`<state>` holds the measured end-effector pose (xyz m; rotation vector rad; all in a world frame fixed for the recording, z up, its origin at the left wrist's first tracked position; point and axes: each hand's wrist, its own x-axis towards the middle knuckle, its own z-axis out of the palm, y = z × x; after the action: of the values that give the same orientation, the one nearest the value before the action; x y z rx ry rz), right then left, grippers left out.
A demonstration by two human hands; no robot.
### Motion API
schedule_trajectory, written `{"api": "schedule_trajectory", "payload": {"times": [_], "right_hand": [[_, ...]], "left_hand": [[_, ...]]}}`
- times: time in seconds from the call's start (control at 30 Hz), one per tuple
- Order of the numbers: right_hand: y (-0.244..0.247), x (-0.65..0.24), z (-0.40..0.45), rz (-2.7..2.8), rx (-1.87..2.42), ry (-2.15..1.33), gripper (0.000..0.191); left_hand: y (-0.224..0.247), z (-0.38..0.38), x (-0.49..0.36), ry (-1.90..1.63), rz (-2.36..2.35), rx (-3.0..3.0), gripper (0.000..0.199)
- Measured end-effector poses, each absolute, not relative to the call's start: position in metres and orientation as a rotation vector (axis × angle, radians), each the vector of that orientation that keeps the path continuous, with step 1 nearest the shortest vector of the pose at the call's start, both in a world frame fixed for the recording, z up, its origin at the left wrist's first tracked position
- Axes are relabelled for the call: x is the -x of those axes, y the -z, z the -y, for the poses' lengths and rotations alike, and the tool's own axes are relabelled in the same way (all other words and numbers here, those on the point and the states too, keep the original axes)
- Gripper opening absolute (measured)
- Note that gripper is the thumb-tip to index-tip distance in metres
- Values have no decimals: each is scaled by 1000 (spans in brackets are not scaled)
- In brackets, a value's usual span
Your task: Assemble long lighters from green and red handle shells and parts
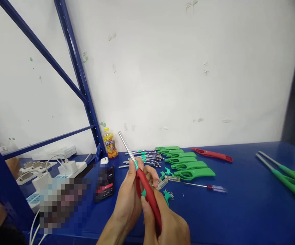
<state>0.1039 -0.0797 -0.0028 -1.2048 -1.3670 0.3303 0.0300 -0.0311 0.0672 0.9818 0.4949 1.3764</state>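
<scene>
A red lighter (149,195) with a green trigger, a green collar and a long metal tube is held up over the blue table, its tube pointing up and left. My left hand (130,190) grips it at the collar, thumb and fingers pressed round the base of the tube. My right hand (162,217) is wrapped round the red handle, thumb beside the trigger. Behind my hands lie metal tubes with wires (147,157), several green handle shells (189,165), small green triggers (167,195) and clear parts (172,178), partly hidden by my fingers.
A red shell (212,154) and a screwdriver (215,188) lie to the right, with green lighters (287,177) at the far right. Left are a phone (105,183), a white case (104,160), a drink bottle (110,144), power strips (78,167), a blue rack post (8,183) and another person's arm.
</scene>
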Motion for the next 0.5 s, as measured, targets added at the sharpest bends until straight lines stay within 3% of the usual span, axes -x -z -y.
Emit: {"api": "schedule_trajectory", "payload": {"times": [0.13,0.23,0.5], "right_hand": [[11,-94,68,1290,1147,-199,61],[9,-96,61,1295,1066,-310,57],[-12,-141,58,1200,587,-1513,62]], "left_hand": [[-62,26,-32,-1386,-531,-953,59],[-61,23,-25,-1410,-493,-989,49],[-72,13,4,-1333,-450,-1040,31]]}}
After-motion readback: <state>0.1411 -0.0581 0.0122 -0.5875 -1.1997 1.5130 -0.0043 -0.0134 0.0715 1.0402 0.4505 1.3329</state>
